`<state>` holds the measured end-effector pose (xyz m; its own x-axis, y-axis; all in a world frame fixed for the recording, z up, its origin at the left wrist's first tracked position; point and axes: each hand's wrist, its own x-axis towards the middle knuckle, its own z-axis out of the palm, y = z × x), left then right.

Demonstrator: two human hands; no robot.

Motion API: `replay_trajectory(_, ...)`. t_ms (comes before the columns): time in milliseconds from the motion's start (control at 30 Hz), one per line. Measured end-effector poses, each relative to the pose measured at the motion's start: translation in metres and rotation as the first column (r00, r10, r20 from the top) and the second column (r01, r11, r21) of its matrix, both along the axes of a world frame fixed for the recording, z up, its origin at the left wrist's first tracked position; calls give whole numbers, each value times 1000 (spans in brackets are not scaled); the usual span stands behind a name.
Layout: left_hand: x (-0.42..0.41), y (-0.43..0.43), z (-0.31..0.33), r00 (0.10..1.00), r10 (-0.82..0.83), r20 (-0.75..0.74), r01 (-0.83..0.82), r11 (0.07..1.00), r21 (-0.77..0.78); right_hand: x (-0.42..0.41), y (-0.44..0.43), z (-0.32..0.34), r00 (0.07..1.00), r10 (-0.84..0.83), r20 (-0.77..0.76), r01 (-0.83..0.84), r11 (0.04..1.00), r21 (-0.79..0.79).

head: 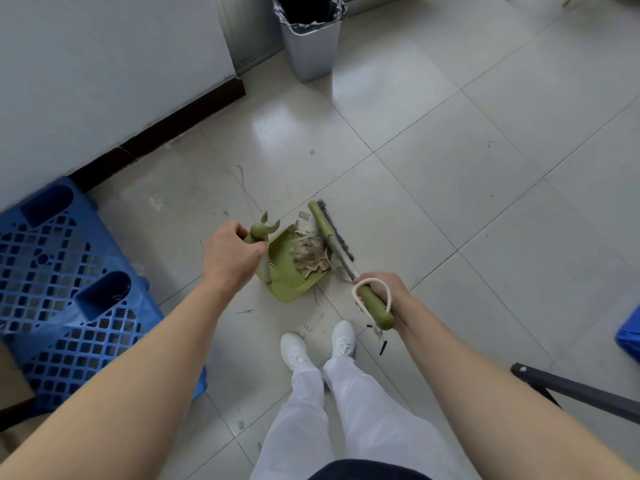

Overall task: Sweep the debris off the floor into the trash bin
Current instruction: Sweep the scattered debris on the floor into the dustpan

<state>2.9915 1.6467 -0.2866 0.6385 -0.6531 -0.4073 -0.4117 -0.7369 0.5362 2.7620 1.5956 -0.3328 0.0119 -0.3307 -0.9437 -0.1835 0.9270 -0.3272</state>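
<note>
Gripping broom (332, 244) in right fingers (375, 289), debris (311, 256) seemingly inside dustpan (289, 275).

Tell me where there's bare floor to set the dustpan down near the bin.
Bare tiles lie between the trash bin and the dustpan, and to the right of the broom. It is crowded on the left by the blue crate.

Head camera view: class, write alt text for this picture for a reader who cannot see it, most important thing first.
A person's left hand holds a green dustpan on the tiled floor while the right hand grips a green broom against a pile of dry leaves in the pan. A lined grey trash bin stands farther ahead by the wall; a blue crate sits at left.
</note>
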Motion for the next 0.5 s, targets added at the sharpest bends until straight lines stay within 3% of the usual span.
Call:
replay_trajectory(267, 9, 11, 1, 999, 43, -26, -43, 999, -10, -3, 0, 27, 966, 256, -15, -257, 965, -49)
replay_trajectory(500, 16, 37, 5, 985, 158, -73, -162, 986, -50, 40, -55, 3, 809, 551, -205, -584, 790, -185)
